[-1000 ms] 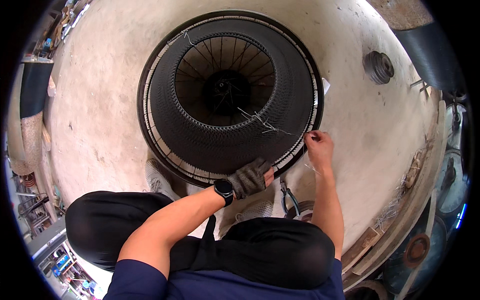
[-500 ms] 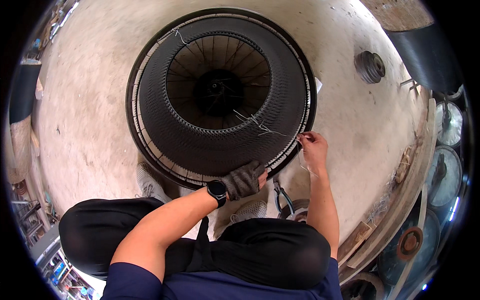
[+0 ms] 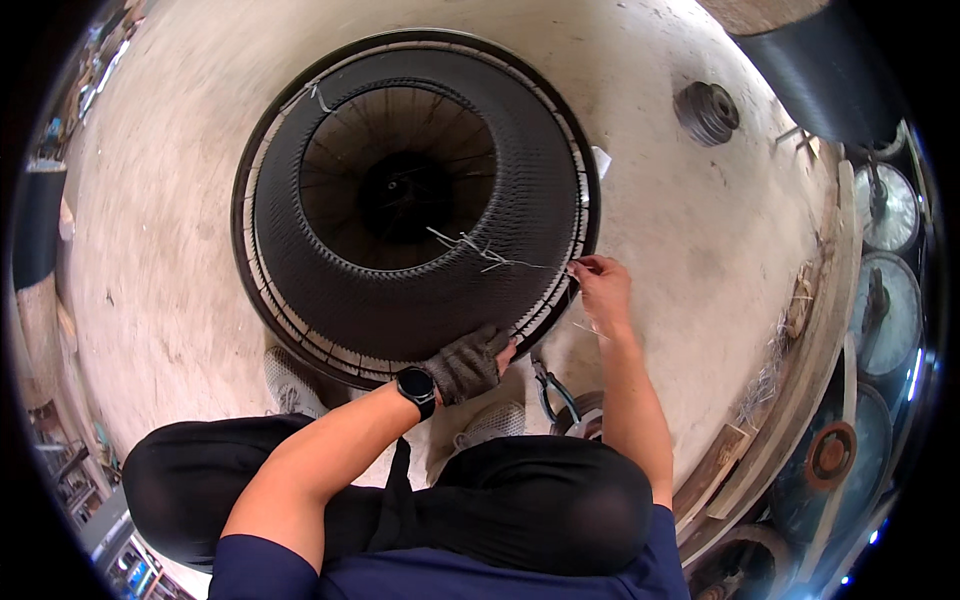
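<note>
A large, round, black drum-like piece (image 3: 400,315) with a textured band stands before me. Its wide opening shows thin spoke-like lines running to a dark centre, and a pale ring with dark cross ties runs inside its black outer rim. At the near right edge my left hand (image 3: 470,365), in a grey-brown glove with bare fingertips, is closed over the rim; some fingers are hidden. My bare right hand (image 3: 602,288) pinches a thin wire (image 3: 540,266) at the right rim. That strand leads to a loose tangle of pale wire (image 3: 478,250) on the band.
Pliers (image 3: 552,388) with dark handles lie on the floor by my right shoe (image 3: 495,420). Stacked dark discs (image 3: 706,112) sit farther right. Wooden planks (image 3: 775,440) and large round metallic pieces (image 3: 885,310) line the right side. Another pale wire tuft (image 3: 320,97) stands at the band's far left.
The whole view has shifted, so the drum-like piece appears farther left. Both hands keep their places on the rim, the right still pinching the wire.
</note>
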Available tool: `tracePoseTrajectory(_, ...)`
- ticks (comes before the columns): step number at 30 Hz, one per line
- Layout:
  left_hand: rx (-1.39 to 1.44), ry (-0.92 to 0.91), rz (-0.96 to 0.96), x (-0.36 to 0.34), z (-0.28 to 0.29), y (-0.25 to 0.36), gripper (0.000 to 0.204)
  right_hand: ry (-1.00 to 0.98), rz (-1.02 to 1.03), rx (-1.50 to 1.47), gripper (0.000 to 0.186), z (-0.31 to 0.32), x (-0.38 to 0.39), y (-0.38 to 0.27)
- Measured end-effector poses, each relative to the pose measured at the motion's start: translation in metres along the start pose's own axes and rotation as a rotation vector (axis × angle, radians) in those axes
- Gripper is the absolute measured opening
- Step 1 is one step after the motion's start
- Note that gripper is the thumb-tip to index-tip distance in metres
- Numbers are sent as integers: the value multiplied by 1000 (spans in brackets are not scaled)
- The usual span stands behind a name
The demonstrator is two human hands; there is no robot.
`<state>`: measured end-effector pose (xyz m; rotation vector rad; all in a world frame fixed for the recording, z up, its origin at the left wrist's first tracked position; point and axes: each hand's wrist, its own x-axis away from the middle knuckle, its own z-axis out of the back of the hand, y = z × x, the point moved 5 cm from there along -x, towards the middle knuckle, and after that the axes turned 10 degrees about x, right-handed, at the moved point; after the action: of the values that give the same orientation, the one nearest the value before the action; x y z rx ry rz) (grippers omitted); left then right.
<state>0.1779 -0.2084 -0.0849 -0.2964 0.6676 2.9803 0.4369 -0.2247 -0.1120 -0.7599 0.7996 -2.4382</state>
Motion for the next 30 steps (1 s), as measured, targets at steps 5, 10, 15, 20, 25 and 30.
tracePoseTrajectory(5,-24,9,23,-13,10,2,38,11,53,41,23,3,-3,3)
tracePoseTrajectory(10,-82,-66,49,-22,16,4,39,54,71,-13,26,5,4,4)
tracePoseTrajectory(15,-146,-133,38,-25,18,7,41,178,145,-163,23,21,23,15)
tracePoseTrajectory(20,-151,-201,72,-18,10,2,44,202,234,-222,13,25,47,10)
tracePoseTrajectory(25,-166,-188,26,-24,17,5,44,253,227,-271,11,26,57,14)
tracePoseTrajectory(30,-173,-155,0,-24,19,2,42,200,331,-161,11,24,63,5)
